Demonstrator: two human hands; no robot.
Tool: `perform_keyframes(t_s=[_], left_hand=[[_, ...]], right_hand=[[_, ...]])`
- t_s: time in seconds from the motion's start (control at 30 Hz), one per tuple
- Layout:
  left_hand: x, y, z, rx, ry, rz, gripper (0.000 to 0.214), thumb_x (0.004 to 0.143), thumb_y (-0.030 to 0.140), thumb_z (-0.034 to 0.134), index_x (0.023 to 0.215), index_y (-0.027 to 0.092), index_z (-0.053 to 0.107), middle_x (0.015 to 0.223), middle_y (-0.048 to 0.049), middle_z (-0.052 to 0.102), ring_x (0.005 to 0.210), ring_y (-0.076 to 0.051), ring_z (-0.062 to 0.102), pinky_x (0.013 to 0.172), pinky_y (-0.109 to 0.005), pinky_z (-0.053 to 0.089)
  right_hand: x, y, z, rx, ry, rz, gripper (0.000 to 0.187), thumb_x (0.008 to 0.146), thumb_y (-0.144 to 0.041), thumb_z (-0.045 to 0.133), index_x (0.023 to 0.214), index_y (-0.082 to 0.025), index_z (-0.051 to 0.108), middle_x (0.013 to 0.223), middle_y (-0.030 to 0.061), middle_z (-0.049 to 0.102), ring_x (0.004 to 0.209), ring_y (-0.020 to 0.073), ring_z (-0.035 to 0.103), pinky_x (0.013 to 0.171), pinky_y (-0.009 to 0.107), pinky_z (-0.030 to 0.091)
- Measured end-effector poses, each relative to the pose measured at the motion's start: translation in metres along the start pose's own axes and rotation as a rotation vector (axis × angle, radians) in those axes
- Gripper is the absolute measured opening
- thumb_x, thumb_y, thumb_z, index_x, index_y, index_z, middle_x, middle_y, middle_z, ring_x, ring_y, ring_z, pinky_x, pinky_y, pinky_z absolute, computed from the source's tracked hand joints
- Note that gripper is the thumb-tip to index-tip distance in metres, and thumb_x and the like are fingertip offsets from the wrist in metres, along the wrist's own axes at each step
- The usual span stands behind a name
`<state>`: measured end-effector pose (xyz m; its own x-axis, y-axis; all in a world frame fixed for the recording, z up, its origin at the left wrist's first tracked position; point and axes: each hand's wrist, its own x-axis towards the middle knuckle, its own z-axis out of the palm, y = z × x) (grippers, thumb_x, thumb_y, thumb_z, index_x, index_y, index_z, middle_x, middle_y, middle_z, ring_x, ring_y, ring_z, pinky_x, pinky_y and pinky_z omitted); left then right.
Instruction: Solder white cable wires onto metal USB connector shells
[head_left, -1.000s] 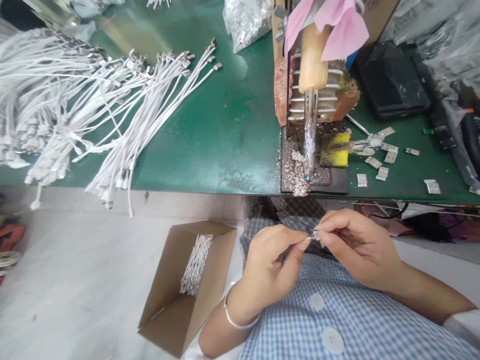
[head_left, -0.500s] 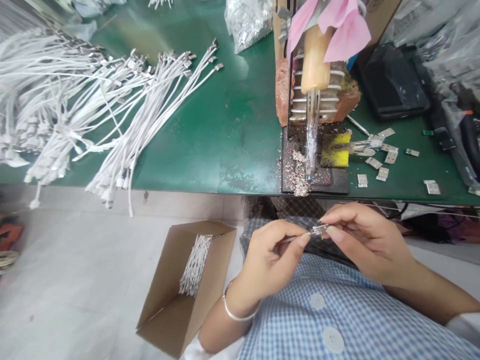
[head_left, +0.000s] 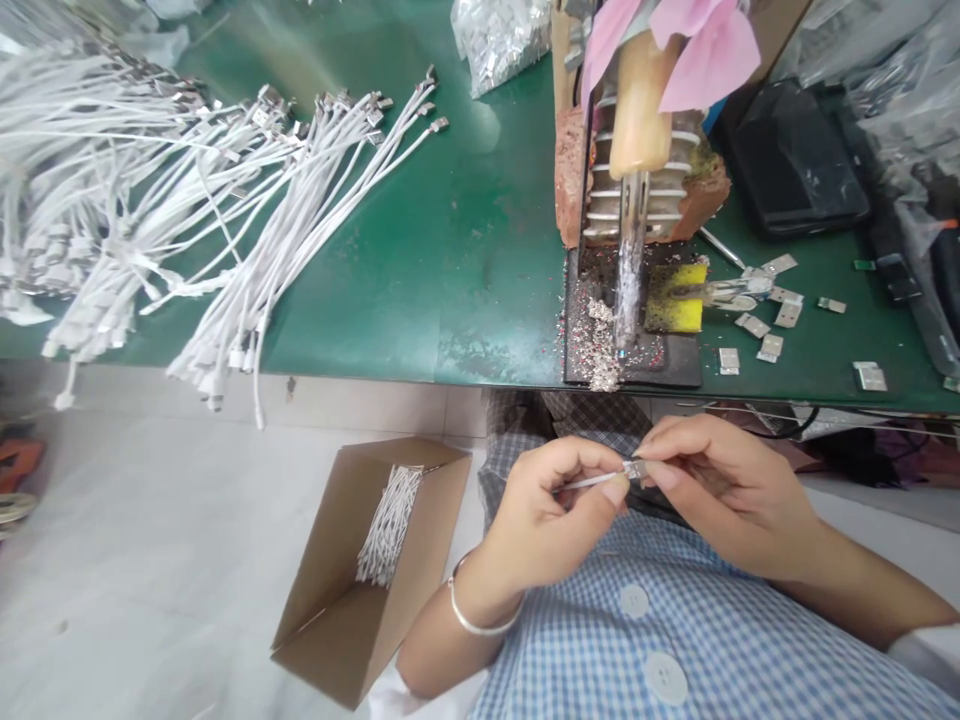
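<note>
The left hand's (head_left: 559,515) grip is closed, thumb against forefinger, on a white cable (head_left: 591,481) right beside its end; the right hand's (head_left: 739,492) grip is pinched on the metal plug (head_left: 636,468) at that end, so the plug sits between the two sets of fingertips, in front of the tabletop's (head_left: 495,285) near edge; clock directions here are counted from the plug, as the view shows it.

At 6 o'clock lies a blue checked garment (head_left: 592,640); between 8 and 9, past a bracelet (head_left: 480,627) on the left wrist, stands an open cardboard box (head_left: 431,560) with a bunch of white cables (head_left: 390,520) inside; at 12, a soldering iron (head_left: 632,250) points its tip down over a crumb-strewn dark plate (head_left: 682,372), a yellow sponge (head_left: 688,312) near 1; around 2 o'clock, loose plugs (head_left: 787,313) lie scattered on the tabletop; at 1, farther off, rests a black case (head_left: 799,165); toward 10, a big heap of white cables (head_left: 292,240) spreads, some ends overhanging the edge; at 11, farthest off, sits a clear bag (head_left: 501,45) of small metal pieces.
</note>
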<state>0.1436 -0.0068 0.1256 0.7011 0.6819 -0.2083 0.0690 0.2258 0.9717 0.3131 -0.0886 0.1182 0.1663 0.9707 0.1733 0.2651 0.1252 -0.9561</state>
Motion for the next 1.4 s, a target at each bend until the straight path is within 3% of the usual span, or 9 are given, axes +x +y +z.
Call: perform_keyframes(t_s=[0.43, 0.63, 0.83, 0.97, 1.13, 1.4], left_hand=[[0.005, -0.006, 0.008, -0.182, 0.077, -0.018, 0.013, 0.083, 0.025, 0.068, 0.074, 0.017, 0.064, 0.054, 0.0050, 0.051, 0.049, -0.007, 0.042, 0.051, -0.020, 0.042], [0.007, -0.008, 0.012, -0.173, 0.115, -0.050, 0.013, 0.077, 0.024, 0.066, 0.068, 0.017, 0.059, 0.053, 0.0044, 0.052, 0.045, -0.006, 0.036, 0.046, -0.019, 0.036], [0.008, -0.005, 0.015, -0.078, 0.131, -0.011, 0.013, 0.075, 0.022, 0.065, 0.066, 0.017, 0.056, 0.054, 0.0030, 0.055, 0.046, -0.007, 0.041, 0.043, -0.018, 0.035], [0.006, -0.005, 0.014, -0.058, 0.088, 0.016, 0.016, 0.083, 0.026, 0.065, 0.071, 0.016, 0.059, 0.059, 0.0008, 0.060, 0.049, -0.007, 0.046, 0.045, -0.018, 0.039], [0.002, -0.003, 0.007, -0.130, -0.015, 0.001, 0.019, 0.091, 0.033, 0.064, 0.085, 0.015, 0.067, 0.063, -0.0008, 0.063, 0.053, -0.008, 0.053, 0.051, -0.020, 0.044], [0.000, -0.004, 0.002, -0.052, -0.036, -0.034, 0.023, 0.092, 0.037, 0.064, 0.088, 0.014, 0.070, 0.061, -0.0028, 0.066, 0.054, -0.011, 0.057, 0.052, -0.022, 0.047]], right_hand=[[0.001, -0.001, 0.006, 0.058, 0.007, -0.075, 0.022, 0.090, -0.008, 0.052, 0.103, -0.025, 0.059, 0.075, 0.0001, 0.062, 0.064, 0.0124, 0.061, 0.052, 0.024, 0.050], [-0.003, 0.000, 0.010, 0.058, 0.016, -0.076, 0.022, 0.090, -0.008, 0.050, 0.103, -0.025, 0.056, 0.075, -0.0003, 0.060, 0.063, 0.0117, 0.060, 0.052, 0.023, 0.049], [-0.004, 0.001, 0.013, 0.236, 0.043, 0.091, 0.005, 0.095, -0.020, 0.054, 0.095, -0.023, 0.058, 0.075, 0.0007, 0.062, 0.061, 0.0104, 0.060, 0.053, 0.021, 0.052], [-0.003, 0.003, 0.009, 0.345, 0.050, 0.204, 0.008, 0.094, -0.028, 0.060, 0.089, -0.022, 0.060, 0.073, 0.0004, 0.062, 0.060, 0.0098, 0.061, 0.053, 0.020, 0.053], [0.000, 0.001, 0.004, 0.361, 0.051, 0.198, 0.009, 0.093, -0.029, 0.062, 0.088, -0.022, 0.062, 0.072, 0.0005, 0.062, 0.060, 0.0093, 0.062, 0.054, 0.019, 0.054], [0.002, 0.000, 0.002, 0.323, 0.057, 0.174, 0.012, 0.093, -0.030, 0.062, 0.086, -0.021, 0.062, 0.069, 0.0010, 0.062, 0.059, 0.0099, 0.061, 0.053, 0.020, 0.053]])
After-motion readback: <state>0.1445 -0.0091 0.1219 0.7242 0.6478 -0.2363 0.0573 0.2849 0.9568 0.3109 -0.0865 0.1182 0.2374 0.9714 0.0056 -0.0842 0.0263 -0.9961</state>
